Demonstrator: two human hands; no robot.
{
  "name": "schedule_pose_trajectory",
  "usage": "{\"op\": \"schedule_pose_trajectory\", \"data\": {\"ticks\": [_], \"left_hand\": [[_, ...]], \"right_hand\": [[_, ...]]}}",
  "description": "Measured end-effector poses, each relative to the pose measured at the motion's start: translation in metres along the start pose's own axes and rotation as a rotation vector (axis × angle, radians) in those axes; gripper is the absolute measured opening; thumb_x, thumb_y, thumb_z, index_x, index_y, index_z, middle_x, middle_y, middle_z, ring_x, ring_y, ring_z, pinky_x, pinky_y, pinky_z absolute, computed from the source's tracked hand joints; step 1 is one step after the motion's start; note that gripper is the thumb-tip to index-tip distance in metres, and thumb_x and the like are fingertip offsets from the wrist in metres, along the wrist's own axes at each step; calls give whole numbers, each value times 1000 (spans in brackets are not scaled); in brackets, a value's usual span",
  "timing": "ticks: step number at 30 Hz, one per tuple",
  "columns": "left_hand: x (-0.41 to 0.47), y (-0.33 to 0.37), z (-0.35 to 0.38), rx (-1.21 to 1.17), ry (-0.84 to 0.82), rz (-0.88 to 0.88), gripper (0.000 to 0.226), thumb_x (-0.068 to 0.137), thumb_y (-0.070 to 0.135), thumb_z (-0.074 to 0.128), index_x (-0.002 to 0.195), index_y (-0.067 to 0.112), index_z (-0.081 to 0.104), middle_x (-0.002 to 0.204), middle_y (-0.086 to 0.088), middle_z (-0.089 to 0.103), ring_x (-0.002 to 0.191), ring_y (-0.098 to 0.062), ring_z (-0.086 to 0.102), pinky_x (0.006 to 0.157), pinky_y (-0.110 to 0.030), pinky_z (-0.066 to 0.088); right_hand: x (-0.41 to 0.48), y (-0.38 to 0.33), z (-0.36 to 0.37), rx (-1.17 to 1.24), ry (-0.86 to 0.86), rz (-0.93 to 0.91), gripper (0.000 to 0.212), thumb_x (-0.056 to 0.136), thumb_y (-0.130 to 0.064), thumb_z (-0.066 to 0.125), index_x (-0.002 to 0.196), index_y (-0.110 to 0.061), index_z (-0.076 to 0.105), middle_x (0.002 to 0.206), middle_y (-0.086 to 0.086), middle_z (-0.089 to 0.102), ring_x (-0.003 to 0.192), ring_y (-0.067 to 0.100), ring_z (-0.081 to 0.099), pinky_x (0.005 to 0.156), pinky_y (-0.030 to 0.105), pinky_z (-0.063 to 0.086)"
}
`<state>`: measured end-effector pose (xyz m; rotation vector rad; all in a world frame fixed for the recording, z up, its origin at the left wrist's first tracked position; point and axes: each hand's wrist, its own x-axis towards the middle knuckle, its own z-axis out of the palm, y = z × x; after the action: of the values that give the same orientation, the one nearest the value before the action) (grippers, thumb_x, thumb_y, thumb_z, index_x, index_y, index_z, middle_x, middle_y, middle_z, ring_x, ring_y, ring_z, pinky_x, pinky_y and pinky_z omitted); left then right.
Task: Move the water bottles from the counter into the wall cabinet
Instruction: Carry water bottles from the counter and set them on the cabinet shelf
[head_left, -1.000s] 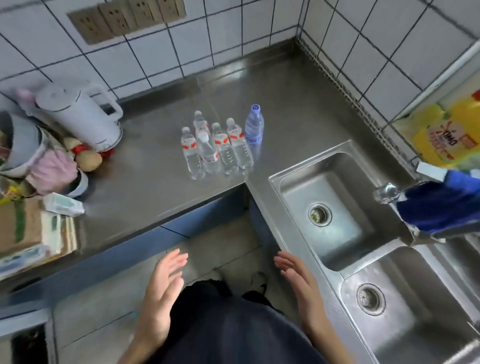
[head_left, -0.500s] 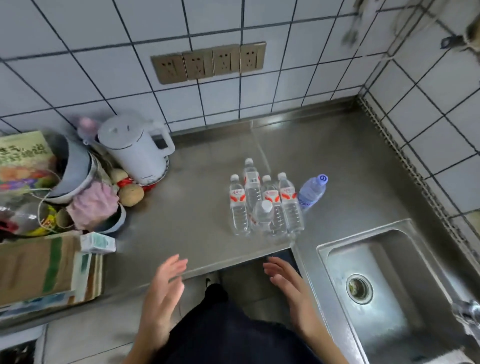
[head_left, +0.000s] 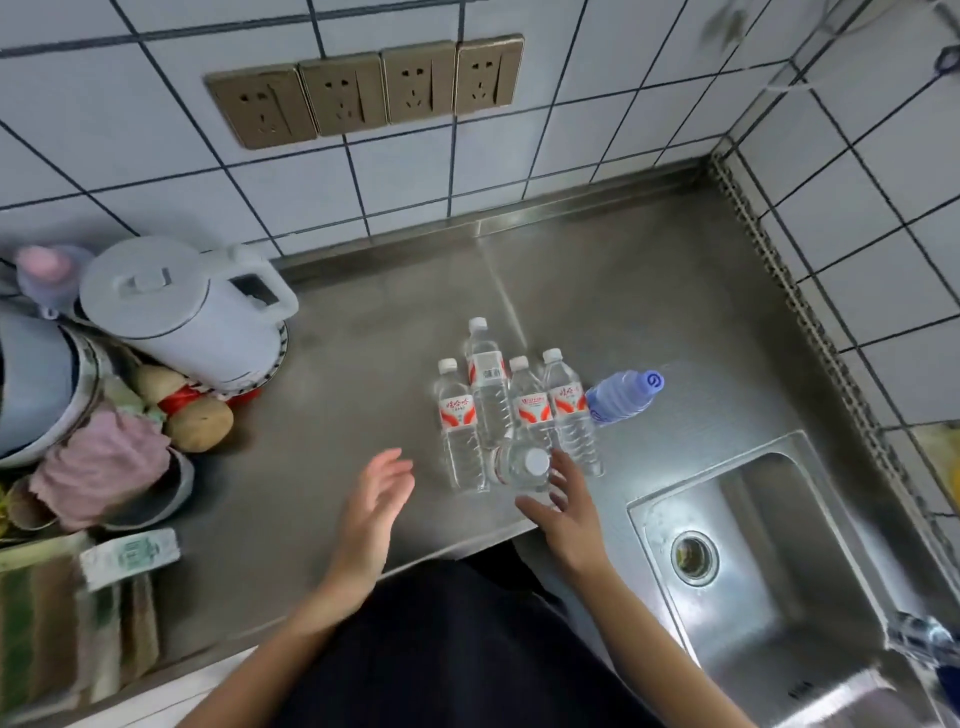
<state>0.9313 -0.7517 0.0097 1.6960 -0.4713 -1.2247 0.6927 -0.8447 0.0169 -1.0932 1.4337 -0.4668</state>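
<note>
- Head view: five clear red-labelled water bottles stand in a tight huddle, touching one another, on the steel counter close to its front edge. A blue-tinted bottle sits just beside them on the sink side.
- Head view: my left hand hovers over the counter just left of the huddle, fingers straight and loosely spread, holding nothing.
- Head view: my right hand is spread wide at the nearest bottle, with thumb and fingers bracketing it but not closed. I cannot tell whether the fingertips are touching the plastic, since the wide lens smears that spot.
- Head view: the bottles look full and sealed, so I judge each one moderately heavy for its size. The walls are thin and ribbed and will likely give under a hard squeeze.
- Head view: the labelled waist looks like the best hold, being less slick than bare plastic. The neck under the white cap is the stiffer fallback.
- Head view: packed this closely, pulling one sideways could topple its neighbours, so I would lift straight up.
- Head view: a white kettle stands well apart to the left. The wall cabinet is not in view.
</note>
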Motion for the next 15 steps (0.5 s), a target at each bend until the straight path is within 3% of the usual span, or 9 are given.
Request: {"op": "schedule_pose_trajectory", "data": {"ticks": [2, 3, 6, 8, 10, 13, 15], "left_hand": [[25, -2, 27, 52, 48, -50, 39, 87, 43, 70, 124, 31, 66, 120, 3, 75, 104, 7, 70, 96, -14, 51], [38, -5, 41, 93, 67, -74, 33, 88, 41, 72, 119, 33, 67, 116, 6, 75, 103, 4, 71, 92, -16, 52], [68, -12, 75, 278, 51, -157, 33, 95, 44, 76, 124, 31, 66, 119, 8, 74, 112, -16, 71, 92, -31, 55], [87, -16, 91, 343, 44, -202, 42, 93, 49, 77, 126, 25, 65, 119, 4, 74, 108, -19, 72, 96, -45, 59], [102, -16, 103, 432, 83, -256, 48, 90, 56, 76, 121, 20, 66, 115, 1, 75, 101, -22, 74, 94, -50, 61], [115, -16, 110, 568, 132, -311, 54, 87, 61, 76, 117, 17, 70, 110, 0, 74, 99, -26, 74, 88, -44, 61], [120, -14, 108, 572, 87, -331, 43, 87, 58, 78, 108, 21, 76, 99, 2, 77, 91, -23, 76, 78, -35, 58]], "right_hand": [[20, -2, 3, -101, -68, -3, 94, 77, -22, 91, 159, -26, 44, 154, -4, 52, 138, 14, 51, 116, 33, 40], [28, -3, 5, -150, -94, -13, 94, 78, -20, 94, 158, -26, 44, 155, -6, 50, 140, 13, 47, 116, 32, 37], [46, 2, 13, -190, -125, -12, 88, 76, -16, 97, 149, -27, 49, 146, -6, 56, 136, 13, 50, 105, 16, 39], [52, 8, 17, -203, -122, -11, 82, 74, -13, 97, 141, -29, 52, 140, -2, 61, 131, 17, 55, 100, 16, 41], [54, 13, 18, -228, -111, -9, 80, 74, -11, 96, 136, -35, 51, 134, -4, 63, 124, 14, 59, 96, 12, 43], [57, 20, 15, -216, -112, 9, 80, 73, -14, 97, 134, -39, 53, 131, -11, 65, 121, -7, 57, 90, 0, 42], [59, 22, 11, -211, -129, 25, 80, 71, -16, 98, 136, -35, 55, 129, -10, 68, 120, -8, 59, 91, 6, 45]]}}
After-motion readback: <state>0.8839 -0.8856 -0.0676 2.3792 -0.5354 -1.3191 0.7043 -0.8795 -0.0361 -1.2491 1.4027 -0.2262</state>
